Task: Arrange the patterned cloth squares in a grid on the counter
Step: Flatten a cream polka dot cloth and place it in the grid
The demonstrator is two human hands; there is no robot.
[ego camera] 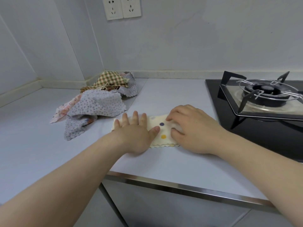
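My left hand (pixel 136 133) lies flat, fingers straight, on the cream polka-dot cloth (pixel 162 130), folded on the counter (pixel 164 161) beside the gas hob (pixel 246 130). My right hand (pixel 193 128) curls, pinching its right part. It's light, limp stuff (likely slides easily), best lifted by the corners.

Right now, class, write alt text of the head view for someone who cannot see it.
The left hand presses a cream dotted cloth flat on a counter while the right hand pinches it. A heap of crumpled patterned cloths lies behind left; a gas stove sits right.
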